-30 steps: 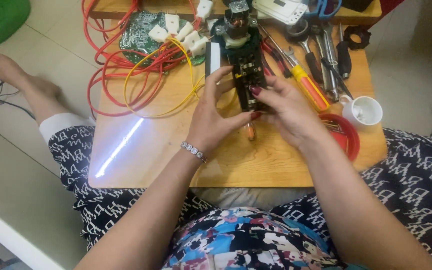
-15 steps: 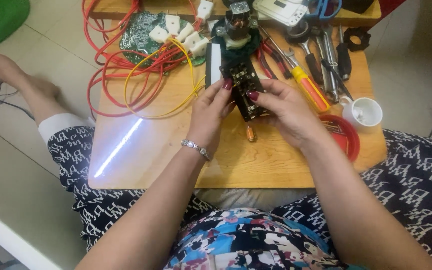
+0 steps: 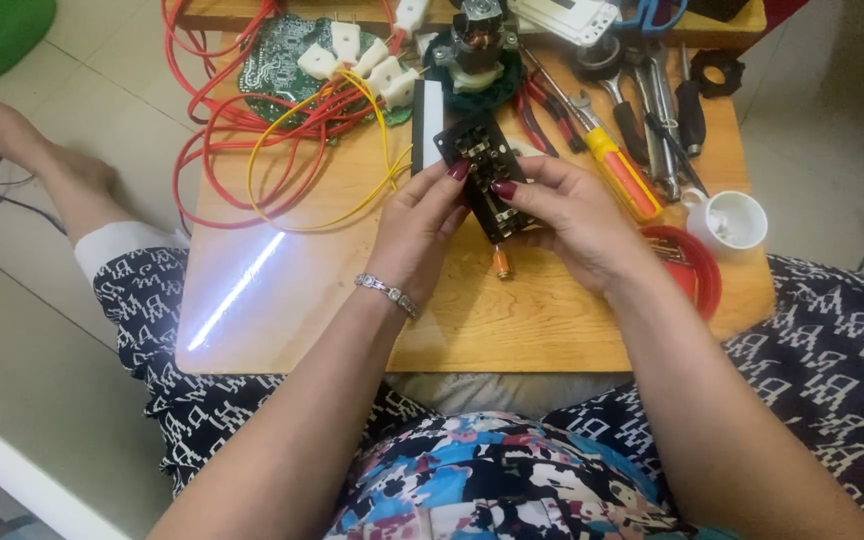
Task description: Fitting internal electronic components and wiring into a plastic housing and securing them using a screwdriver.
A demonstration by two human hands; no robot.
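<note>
Fig.: seated person w/ a small electrical part held over a low wooden counter (image 3: 302,310).

Both hands grip one black switch block (image 3: 487,175), lifted just above the counter, near its middle, tilted so the face w/ metal contacts turns up toward the camera, prob. for inspection. Left hand (image 3: 417,225) closes on the block's left edge, thumb and forefinger pinching near the top. Right hand (image 3: 577,215) closes on the right edge and lower end, fingers wrapped under as support. A small orange-tipped piece (image 3: 501,262) hangs just below the block; what it is cannot be told.

Behind the block: motor coil (image 3: 477,45) on a dark round base, upright, apart from the hands. Left rear: green circuit board (image 3: 282,55) under loops of red and yellow wires (image 3: 252,150) w/ white plug connectors (image 3: 367,65), bunched clear of the work area. Right rear: tool row incl. yellow-orange screwdriver (image 3: 617,165), handles toward the right hand for easy reach. Right edge: red dish (image 3: 697,275) and a white cup (image 3: 732,220), side by side.
</note>
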